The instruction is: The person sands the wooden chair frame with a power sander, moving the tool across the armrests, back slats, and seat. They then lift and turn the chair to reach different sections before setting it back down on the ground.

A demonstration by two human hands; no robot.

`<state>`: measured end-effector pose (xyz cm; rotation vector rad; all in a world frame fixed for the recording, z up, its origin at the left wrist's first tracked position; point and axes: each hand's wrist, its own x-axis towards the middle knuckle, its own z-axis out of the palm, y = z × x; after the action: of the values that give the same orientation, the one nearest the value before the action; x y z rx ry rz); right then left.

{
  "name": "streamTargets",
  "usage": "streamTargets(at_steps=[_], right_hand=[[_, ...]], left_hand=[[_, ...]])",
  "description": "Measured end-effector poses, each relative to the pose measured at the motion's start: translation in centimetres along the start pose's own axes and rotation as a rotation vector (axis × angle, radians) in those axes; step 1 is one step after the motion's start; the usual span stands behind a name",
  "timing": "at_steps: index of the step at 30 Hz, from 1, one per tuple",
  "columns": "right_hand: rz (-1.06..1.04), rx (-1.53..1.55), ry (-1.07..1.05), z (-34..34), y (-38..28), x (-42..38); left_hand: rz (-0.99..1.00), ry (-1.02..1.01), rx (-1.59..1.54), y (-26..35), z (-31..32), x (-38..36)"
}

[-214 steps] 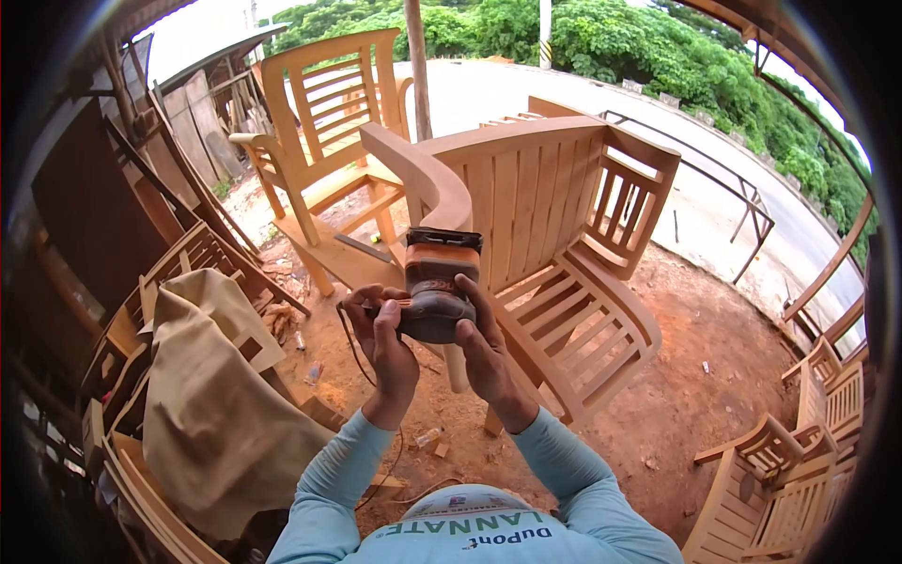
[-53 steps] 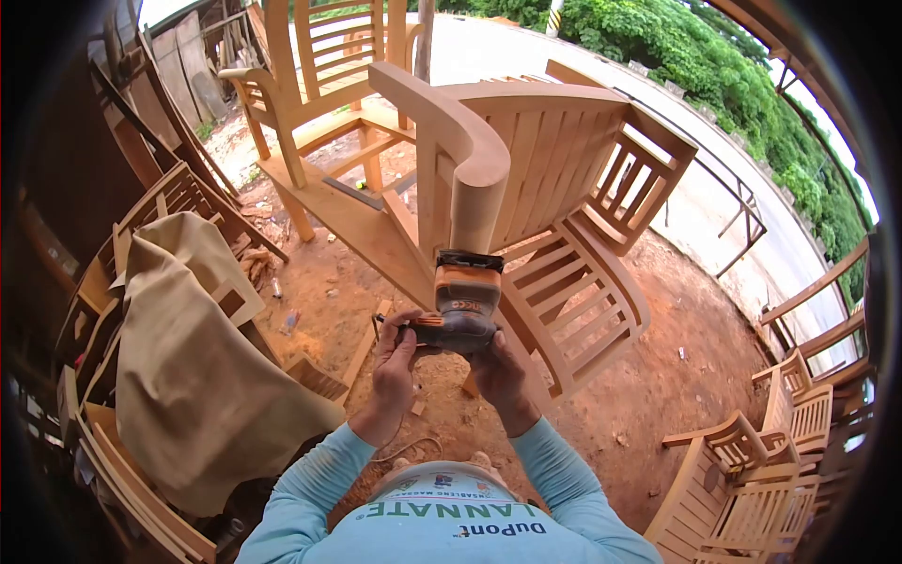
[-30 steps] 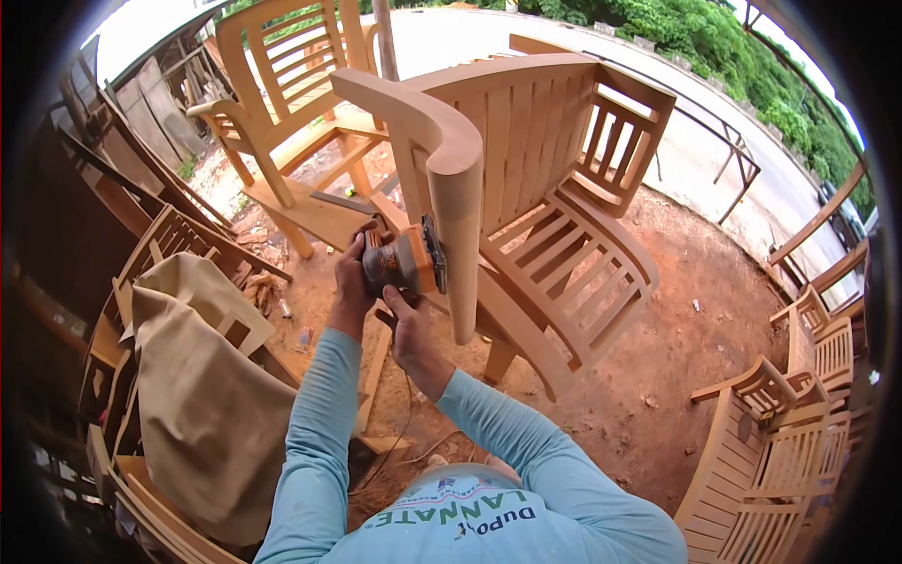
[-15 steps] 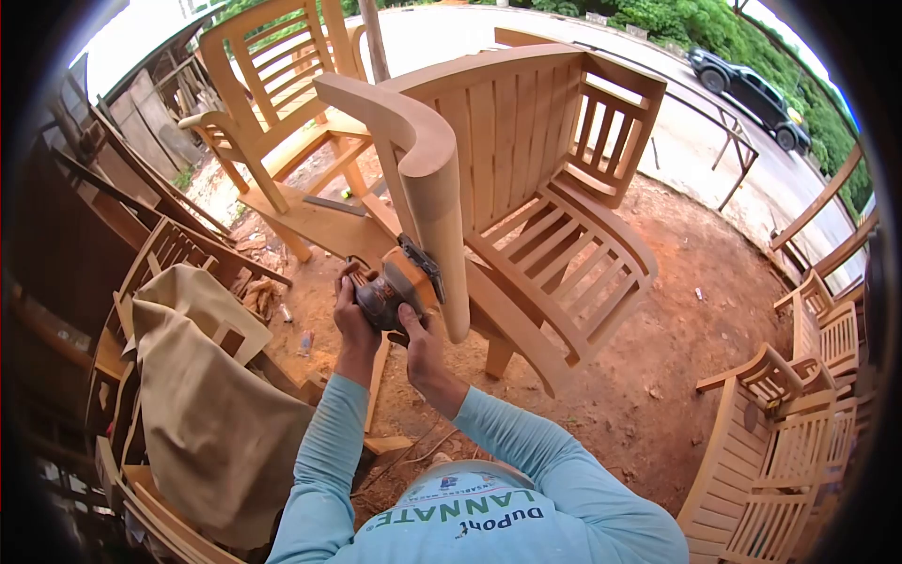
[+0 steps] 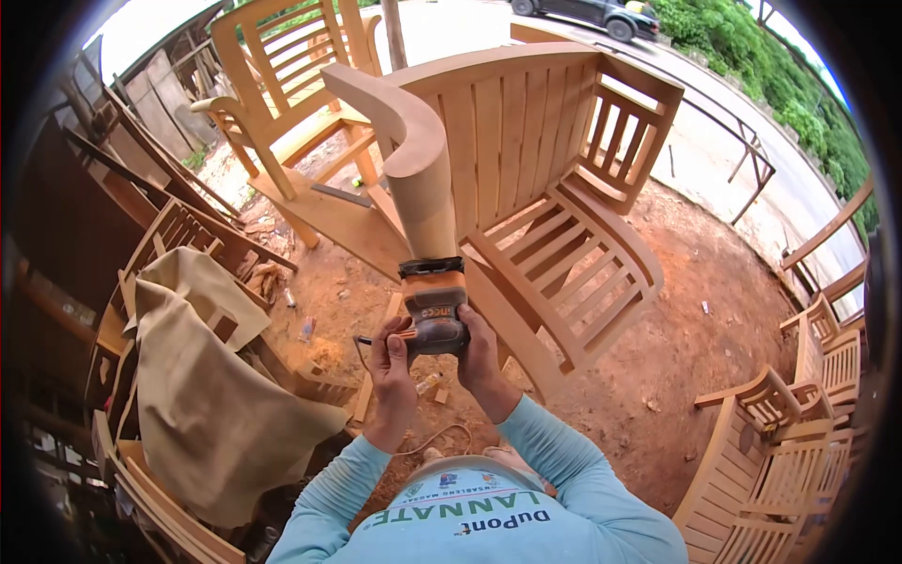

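An orange and black electric sander (image 5: 435, 310) is held between both of my hands at the middle of the head view. My left hand (image 5: 392, 371) closes round its rear left side, beside the cord. My right hand (image 5: 481, 355) grips the right side of its body. The sander's dark pad faces away from me, against or very near the lower front of a thick, curved wooden arm (image 5: 418, 179). That arm belongs to a large unfinished wooden chair (image 5: 507, 141) with a slatted back and seat, tipped over on a wooden plank. The exact pad contact is hidden.
Another wooden chair (image 5: 291, 103) stands at the back left. A tan cloth (image 5: 216, 376) drapes over furniture at left. Slatted wooden benches (image 5: 752, 461) line the right. Reddish dirt (image 5: 648, 376) covers the ground. A dark pickup truck (image 5: 592, 14) is on the road behind.
Both hands have swung the sander from the arm's left side round to its lower front, turning its pad away from me. The pickup truck has moved left along the road.
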<state>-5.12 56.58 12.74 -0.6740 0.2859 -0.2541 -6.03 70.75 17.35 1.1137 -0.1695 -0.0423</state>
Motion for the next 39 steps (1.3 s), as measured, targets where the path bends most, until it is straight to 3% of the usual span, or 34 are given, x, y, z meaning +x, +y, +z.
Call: streamTargets(at_steps=[12,19,23,29,32,35,37,39], right_hand=[[0.317,-0.095,-0.246,0.2,-12.9,3.1],[0.526,-0.198,-0.326,-3.4,-15.7,10.7],[0.563,-0.210,-0.374,-4.7,-16.2,14.7],[0.659,-0.218,-0.429,-5.8,-16.7,21.0],[0.594,-0.199,-0.397,-7.8,-15.5,23.5],[0.602,-0.257,-0.448,-5.6,-16.9,19.3],[0.369,-0.453,-0.367,-4.2,-16.5,15.1],[0.458,-0.164,-0.489,-4.6,-16.0,13.5]], left_hand=[[0.013,-0.131,0.027,-1.3,8.9,-3.1],[0.011,-0.316,0.023,-4.3,13.3,-1.9],[-0.020,-0.295,-0.016,-4.6,16.3,-0.7],[0.084,-0.281,0.284,-8.4,17.8,2.7],[0.085,-0.285,0.283,-8.2,17.7,2.8],[0.054,-0.318,0.292,-6.6,16.8,1.4],[0.007,-0.341,0.292,-5.2,15.2,0.0],[-0.053,-0.369,0.266,-3.9,13.2,-1.0]])
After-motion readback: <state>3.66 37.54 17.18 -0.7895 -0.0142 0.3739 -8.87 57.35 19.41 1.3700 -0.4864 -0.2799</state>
